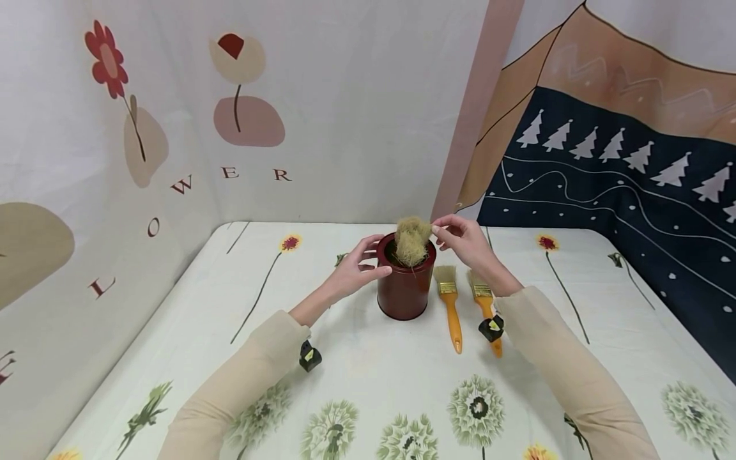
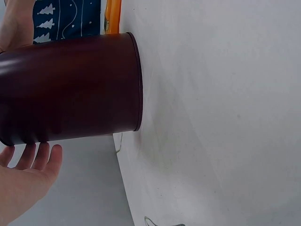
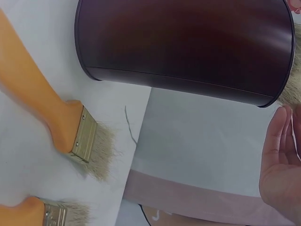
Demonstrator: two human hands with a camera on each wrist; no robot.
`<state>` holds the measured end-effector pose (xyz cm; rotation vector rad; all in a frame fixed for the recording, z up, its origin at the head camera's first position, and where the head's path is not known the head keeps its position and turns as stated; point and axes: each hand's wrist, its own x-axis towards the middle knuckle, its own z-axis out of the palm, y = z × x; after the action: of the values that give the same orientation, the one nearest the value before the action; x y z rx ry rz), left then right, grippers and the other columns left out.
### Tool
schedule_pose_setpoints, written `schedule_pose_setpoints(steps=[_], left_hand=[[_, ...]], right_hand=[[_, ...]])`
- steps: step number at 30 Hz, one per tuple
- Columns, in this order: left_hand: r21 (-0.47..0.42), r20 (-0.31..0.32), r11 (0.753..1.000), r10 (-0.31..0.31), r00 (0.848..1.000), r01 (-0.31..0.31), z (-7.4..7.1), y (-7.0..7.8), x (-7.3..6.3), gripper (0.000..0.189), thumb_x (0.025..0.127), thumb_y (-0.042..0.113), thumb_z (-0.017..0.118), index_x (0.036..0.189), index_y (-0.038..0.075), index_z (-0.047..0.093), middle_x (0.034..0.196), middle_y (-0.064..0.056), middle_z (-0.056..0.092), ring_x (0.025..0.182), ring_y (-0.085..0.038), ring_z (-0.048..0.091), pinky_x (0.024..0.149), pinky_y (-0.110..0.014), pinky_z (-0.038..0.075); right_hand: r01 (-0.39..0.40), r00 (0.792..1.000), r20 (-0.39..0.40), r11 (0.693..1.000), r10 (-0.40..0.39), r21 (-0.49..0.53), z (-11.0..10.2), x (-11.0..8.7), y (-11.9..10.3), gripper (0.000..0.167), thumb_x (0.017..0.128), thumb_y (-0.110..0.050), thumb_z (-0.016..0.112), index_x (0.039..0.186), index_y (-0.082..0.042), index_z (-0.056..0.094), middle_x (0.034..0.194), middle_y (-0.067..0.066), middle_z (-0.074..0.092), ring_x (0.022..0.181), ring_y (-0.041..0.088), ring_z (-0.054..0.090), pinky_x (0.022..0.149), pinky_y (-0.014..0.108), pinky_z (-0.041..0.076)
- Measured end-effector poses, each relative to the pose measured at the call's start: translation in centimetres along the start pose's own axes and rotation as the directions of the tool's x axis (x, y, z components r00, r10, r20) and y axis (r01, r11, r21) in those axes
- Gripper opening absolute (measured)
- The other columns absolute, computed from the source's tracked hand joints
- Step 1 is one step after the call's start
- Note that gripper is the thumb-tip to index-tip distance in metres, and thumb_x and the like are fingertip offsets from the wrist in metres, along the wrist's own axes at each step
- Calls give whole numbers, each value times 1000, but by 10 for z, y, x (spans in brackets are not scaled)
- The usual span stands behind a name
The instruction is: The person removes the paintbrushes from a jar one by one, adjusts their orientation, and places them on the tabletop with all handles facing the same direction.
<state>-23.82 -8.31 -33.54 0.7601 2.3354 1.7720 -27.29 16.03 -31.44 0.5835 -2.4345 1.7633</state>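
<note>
Evidently, the right grip [image 1: 463,243] pinches the fibrous tuft [image 1: 412,241] at two o'clock, its long axis twelve-to-six at the can's [image 1: 404,297] mouth, the left grip [image 1: 355,269] cupping the can from nine.

Right fingers [image 1: 448,220] pinch tan fibre [image 1: 411,246] above a red can [image 1: 404,295].

Head view: forward and down over table [image 1: 356,364], farther back. Wrist views: close, side-on to dark red can [image 1: 404,295] (appears sideways in both), shared by all.
</note>
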Motion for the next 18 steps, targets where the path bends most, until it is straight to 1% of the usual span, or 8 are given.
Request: schedule_pose_setpoints(steps=[2,4,7,9,11,15,16,18], left_hand=[[-4,0,1000,-2,1000,2,0,0,0,62,83,11,61,136,3,27,128,-17,37,114,-28,39,90,-40,37],[-6,0,1000,-4,1000,4,0,0,0,62,83,11,61,136,3,28,128,-17,38,114,-28,39,90,-39,37],[-7,0,1000,-5,1000,5,0,0,0,62,83,11,61,136,3,28,128,-17,38,114,-29,39,90,-40,37],[-8,1,1000,-4,1000,4,0,0,0,62,83,11,60,136,3,28,128,-17,38,114,-29,39,90,-40,37],[-9,3,1000,-4,1000,4,-1,0,0,62,84,10,60,136,4,28,129,-17,37,114,-29,39,90,-40,37],[-6,4,1000,-2,1000,2,-1,0,0,62,84,11,60,136,3,28,129,-17,37,114,-29,39,90,-40,37],[-2,4,1000,0,1000,0,0,0,0,62,84,11,60,136,3,27,129,-17,37,114,-29,39,90,-40,37],[0,5,1000,1,1000,-1,0,0,0,62,84,10,60,136,3,27,129,-17,37,114,-29,39,90,-40,37]], right_hand=[[10,1000,8,1000,-10,7,0,0,0,21,90,-7,50,103,9,54,89,18,53,80,36,51,65,26,49],[21,1000,13,1000,-21,14,-1,0,0,21,91,-9,49,102,8,53,91,20,53,80,33,53,66,26,49],[45,999,9,999,-45,21,-1,-1,0,23,91,-13,49,103,7,52,94,21,53,82,30,54,67,26,49],[65,998,-5,997,-65,28,-1,-1,1,25,91,-16,49,103,6,52,94,20,53,83,29,54,68,25,49],[88,996,-19,995,-88,37,-2,-2,1,26,91,-16,49,103,6,52,93,18,53,84,32,54,68,26,50],[124,992,-42,991,-122,58,-3,-3,-1,25,91,-15,50,102,7,52,93,21,53,85,36,52,68,27,50],[131,991,-48,990,-128,59,-3,-3,-2,25,91,-15,50,101,7,52,93,21,53,85,36,52,68,27,50],[139,989,-61,988,-136,60,-3,-3,-4,24,91,-14,50,100,8,52,93,20,53,85,31,54,68,28,50]])
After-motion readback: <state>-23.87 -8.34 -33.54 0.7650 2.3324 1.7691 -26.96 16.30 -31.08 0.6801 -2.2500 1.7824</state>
